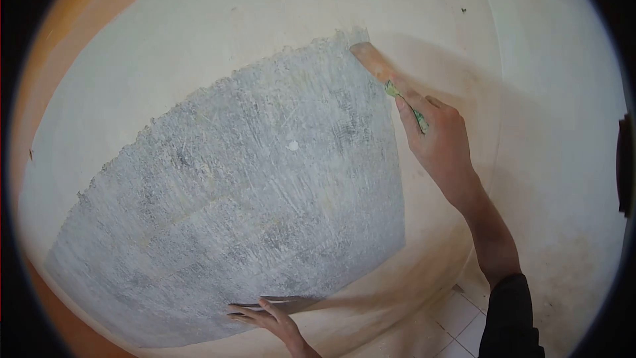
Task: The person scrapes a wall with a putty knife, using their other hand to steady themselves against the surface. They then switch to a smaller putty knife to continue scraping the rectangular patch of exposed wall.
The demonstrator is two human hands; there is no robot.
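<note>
My right hand is closed around the green, patterned handle of a putty knife. The knife's flat, brownish blade points up and left, its tip at the upper right corner of a rough grey patch on the pale wall. Cream paint borders the patch along a ragged upper edge. Low on the patch, near its bottom edge, my left hand has its fingers stretched out and spread. Nothing shows in it, and its fingers seem to rest on or close to the wall.
Cream wall surrounds the patch, with orange bands at the upper left and lower left. A wall corner runs down on the right, beside another pale wall. White floor tiles show at the lower right. A dark object stands at the right edge.
</note>
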